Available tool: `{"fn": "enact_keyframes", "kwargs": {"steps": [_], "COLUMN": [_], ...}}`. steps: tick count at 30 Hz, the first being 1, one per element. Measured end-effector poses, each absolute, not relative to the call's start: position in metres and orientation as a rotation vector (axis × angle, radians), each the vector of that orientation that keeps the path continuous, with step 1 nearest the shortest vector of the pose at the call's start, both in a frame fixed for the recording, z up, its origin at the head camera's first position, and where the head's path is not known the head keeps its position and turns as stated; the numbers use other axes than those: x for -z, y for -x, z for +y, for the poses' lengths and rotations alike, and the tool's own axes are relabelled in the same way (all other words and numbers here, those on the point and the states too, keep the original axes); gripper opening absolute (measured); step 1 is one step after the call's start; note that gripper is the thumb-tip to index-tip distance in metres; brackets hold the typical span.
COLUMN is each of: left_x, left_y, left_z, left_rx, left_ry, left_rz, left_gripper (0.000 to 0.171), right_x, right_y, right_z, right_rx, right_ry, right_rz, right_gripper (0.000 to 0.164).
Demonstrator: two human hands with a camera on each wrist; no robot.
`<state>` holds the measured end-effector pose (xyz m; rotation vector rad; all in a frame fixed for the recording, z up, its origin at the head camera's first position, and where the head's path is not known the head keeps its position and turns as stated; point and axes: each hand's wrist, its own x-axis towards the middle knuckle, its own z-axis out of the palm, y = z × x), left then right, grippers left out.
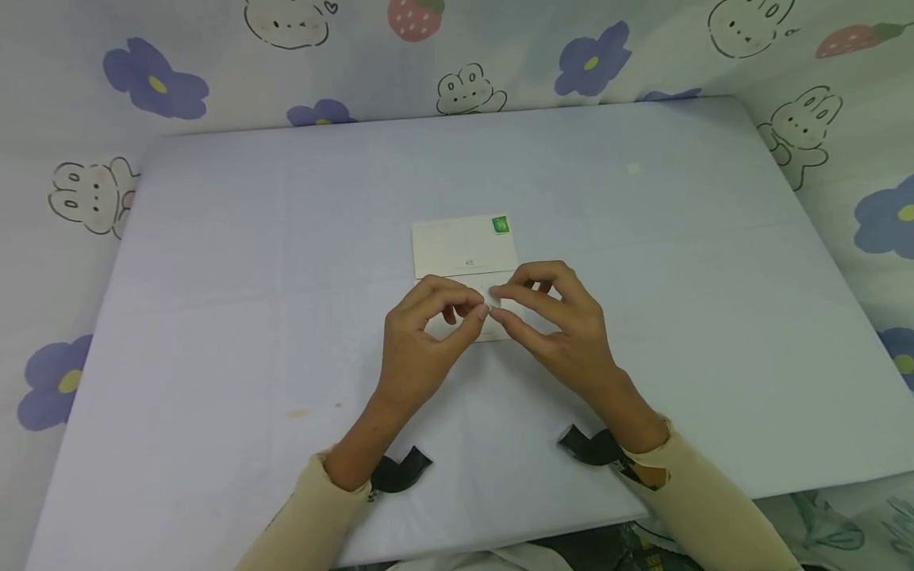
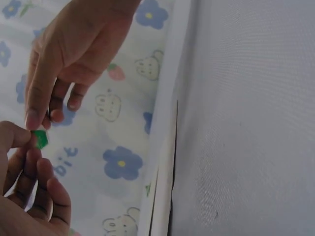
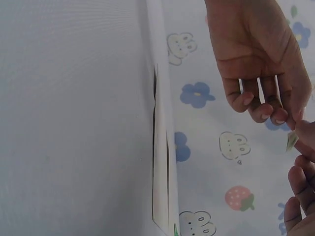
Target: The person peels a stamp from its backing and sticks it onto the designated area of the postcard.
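Note:
My left hand (image 1: 427,341) pinches a small green stamp (image 2: 41,139) between thumb and forefinger, its pale back turned up in the head view. From the other side, my right hand (image 1: 560,333) reaches its thumb and forefinger to the stamp's edge. Those two fingertips stand apart, while the other fingers are loosely bent. The stamp is just above a cream card (image 1: 457,242) that lies on the table. Its far half bears a similar green stamp (image 1: 501,225) in the upper right corner and small print near a crease. Both hands hide much of the near half.
A white cloth covers the table (image 1: 214,317). A small pale square (image 1: 634,169) lies near the far right, and faint tan marks (image 1: 296,413) show at the near left. Behind the table hangs a printed curtain (image 1: 514,47). Black wrist mounts (image 1: 403,472) sit under both sleeves.

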<state>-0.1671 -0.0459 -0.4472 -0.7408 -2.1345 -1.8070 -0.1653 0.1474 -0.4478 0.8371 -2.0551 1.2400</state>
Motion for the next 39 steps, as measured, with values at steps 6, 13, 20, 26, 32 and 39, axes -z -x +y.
{"fn": "enact_keyframes", "kwargs": {"steps": [6, 13, 20, 26, 32, 39], "left_x": [0.449, 0.449, 0.450, 0.452, 0.452, 0.451], "left_y": [0.169, 0.169, 0.169, 0.168, 0.168, 0.169], "left_z": [-0.047, -0.047, -0.044, -0.045, -0.044, -0.045], "left_rx": [1.739, 1.715, 1.673, 1.658, 1.682, 1.688], "left_ry": [0.771, 0.784, 0.771, 0.735, 0.716, 0.684], "left_rz": [-2.126, -2.127, -2.146, -2.162, -2.159, -2.168], "left_gripper": [0.004, 0.004, 0.004, 0.005, 0.006, 0.006], "right_x": [0.449, 0.449, 0.445, 0.444, 0.442, 0.435], "right_y": [0.166, 0.168, 0.167, 0.167, 0.169, 0.179], "right_z": [0.150, 0.151, 0.155, 0.160, 0.167, 0.186], "right_rx": [-1.320, -1.407, -1.348, -1.333, -1.347, -1.299], "right_ry": [-0.866, -0.865, -0.797, -0.699, -0.595, -0.484], "right_rz": [-2.092, -2.083, -2.078, -2.079, -2.007, -1.960], "right_gripper": [0.026, 0.015, 0.012, 0.009, 0.010, 0.009]}}
